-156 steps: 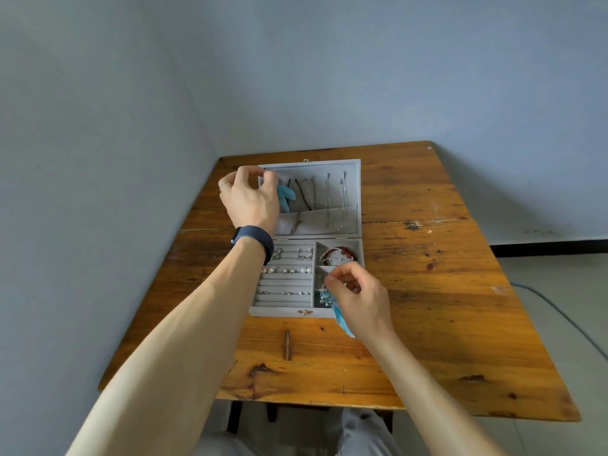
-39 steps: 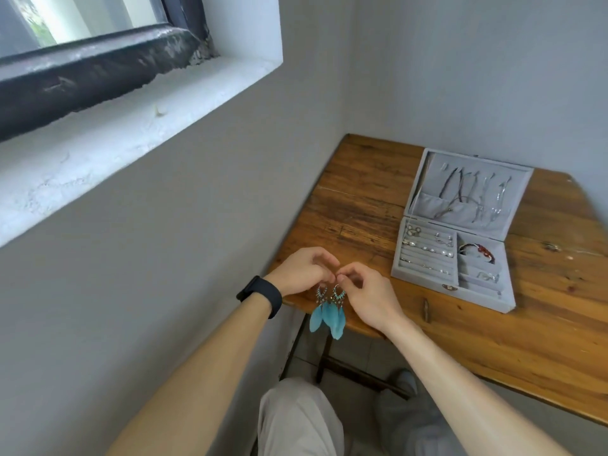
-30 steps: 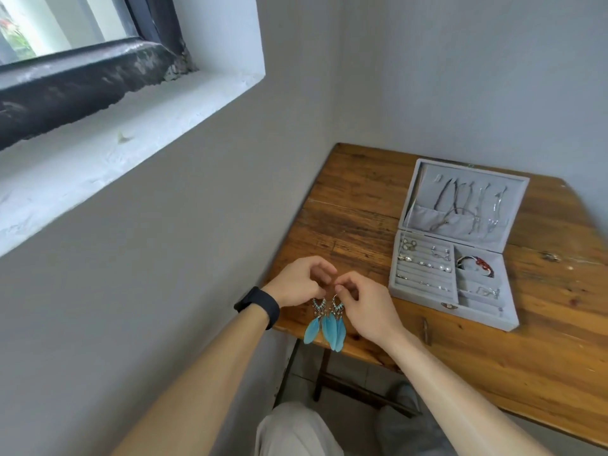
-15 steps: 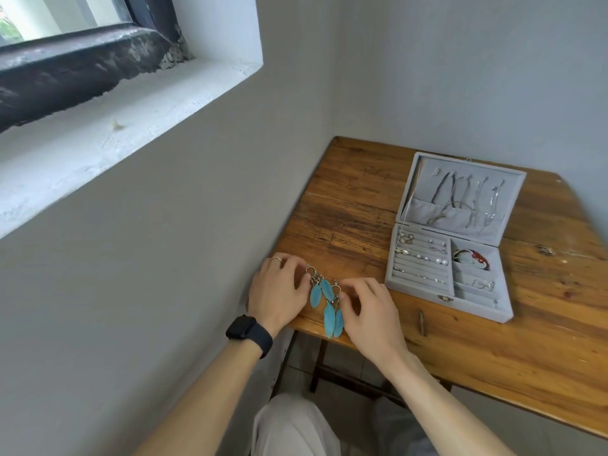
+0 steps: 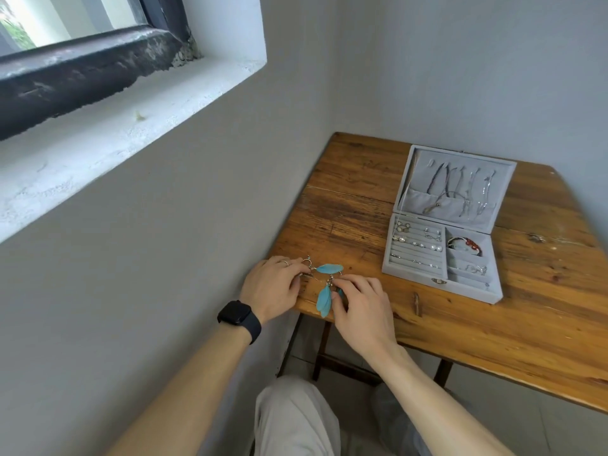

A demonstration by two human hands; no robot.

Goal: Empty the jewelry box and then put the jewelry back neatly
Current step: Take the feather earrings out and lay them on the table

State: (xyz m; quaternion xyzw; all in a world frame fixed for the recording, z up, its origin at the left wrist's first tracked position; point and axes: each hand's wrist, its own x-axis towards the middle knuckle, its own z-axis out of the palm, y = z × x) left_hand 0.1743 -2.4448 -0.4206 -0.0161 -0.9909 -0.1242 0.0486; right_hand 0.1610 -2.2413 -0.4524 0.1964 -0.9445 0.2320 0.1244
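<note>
Pinches the blue feather earrings (image 5: pixel 329 268) by their hooks, one in left hand (image 5: pixel 276 287), one in right hand (image 5: pixel 358 311), flat on the table's (image 5: pixel 493 340) near-left corner. Leaves jewelry box (image 5: pixel 441 285) open further right, well apart.

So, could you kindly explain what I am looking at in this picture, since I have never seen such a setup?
There is no machine: a person wears one wide-angle camera on the head, looking down at their own hands, which serve as the grip. The left hand, with a black wristwatch, and the right hand touch a pair of blue feather earrings lying at the near-left corner of the brown wooden table; whether the fingers pinch them is unclear. Further right an open grey rectangular jewelry box holds small earrings, a red-beaded bracelet and chains in its lid.
</note>
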